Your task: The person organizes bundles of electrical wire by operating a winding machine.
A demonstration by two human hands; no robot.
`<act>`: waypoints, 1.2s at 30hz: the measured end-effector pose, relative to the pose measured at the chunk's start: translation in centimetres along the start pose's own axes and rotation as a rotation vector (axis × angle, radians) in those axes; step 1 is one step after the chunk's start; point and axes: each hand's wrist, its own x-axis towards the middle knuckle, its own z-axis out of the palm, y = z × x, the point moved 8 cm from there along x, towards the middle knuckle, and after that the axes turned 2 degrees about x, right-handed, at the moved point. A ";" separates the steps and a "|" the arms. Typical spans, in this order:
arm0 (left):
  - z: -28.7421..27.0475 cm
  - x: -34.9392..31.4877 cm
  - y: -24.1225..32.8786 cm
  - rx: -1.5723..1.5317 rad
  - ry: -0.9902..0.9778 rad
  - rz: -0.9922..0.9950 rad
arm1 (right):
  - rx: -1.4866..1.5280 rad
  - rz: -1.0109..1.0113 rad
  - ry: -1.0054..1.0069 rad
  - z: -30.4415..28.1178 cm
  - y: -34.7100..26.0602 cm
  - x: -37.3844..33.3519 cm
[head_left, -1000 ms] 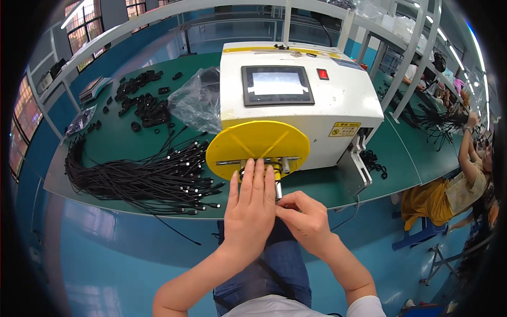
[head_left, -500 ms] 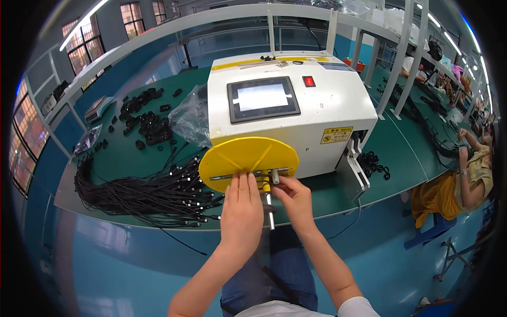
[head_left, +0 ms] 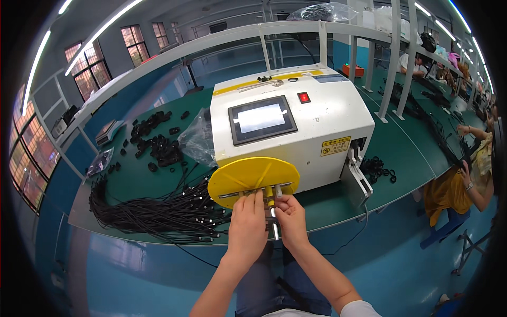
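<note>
A yellow disc (head_left: 248, 174) is mounted upright on the front of a white machine (head_left: 311, 124), with a metal bar across it and a metal rod (head_left: 275, 227) sticking out toward me. My left hand (head_left: 248, 230) is at the disc's lower edge, left of the rod, its fingers bent together near the bar. On the rod's other side, my right hand (head_left: 292, 219) has its thumb and fingers pinched beneath a pale peg (head_left: 279, 191). A dark strand shows by the rod between my hands; what the fingertips hold is hidden.
Left on the green table (head_left: 153, 119) lies a bundle of black cables (head_left: 142, 211) with metal plugs. Behind it are black coiled pieces (head_left: 158, 142) and a clear plastic bag (head_left: 198, 140). Black rings (head_left: 377, 169) lie right of the machine. A co-worker (head_left: 470, 179) sits farther right.
The view has tilted, so the machine and disc sit lower in the picture. My right hand has drawn in toward the rod, its fingers more curled. The left hand stays at the disc.
</note>
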 end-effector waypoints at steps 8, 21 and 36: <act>-0.5 0.5 0.5 0.021 -0.091 0.008 | -0.071 0.047 -0.039 0.2 -0.8 -0.6; -0.1 0.6 -0.4 -0.087 -0.085 -0.029 | 0.081 0.031 -0.061 0.3 0.4 -0.9; -0.9 -2.8 1.9 0.020 -0.017 0.035 | -0.001 0.164 -0.030 -0.6 -0.8 -6.0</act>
